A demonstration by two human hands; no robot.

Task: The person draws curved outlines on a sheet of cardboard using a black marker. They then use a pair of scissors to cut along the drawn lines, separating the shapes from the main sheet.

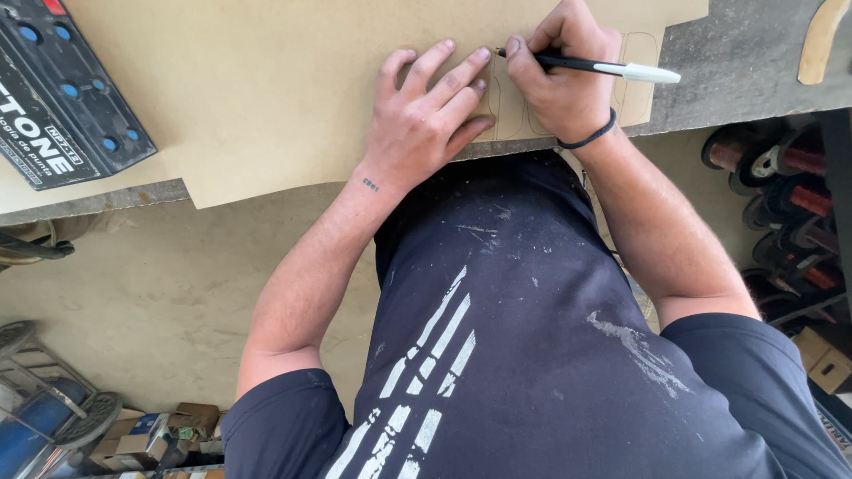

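Note:
A large tan cardboard sheet (266,80) lies on a grey workbench (754,53) and hangs over its near edge. My left hand (426,115) presses flat on the sheet, fingers spread, near that edge. My right hand (568,75) grips a black pen with a white cap (603,66), its tip touching the cardboard just past my left fingertips. Thin drawn outlines (635,80) show on the sheet around my right hand. A black band circles my right wrist.
A black battery with blue caps (62,98) rests on the bench at the far left. A curved tan cut-out (821,40) lies at the bench's right end. Copper wire spools (781,195) sit on shelves at right. Small boxes (160,435) and a fan guard (53,417) are on the floor.

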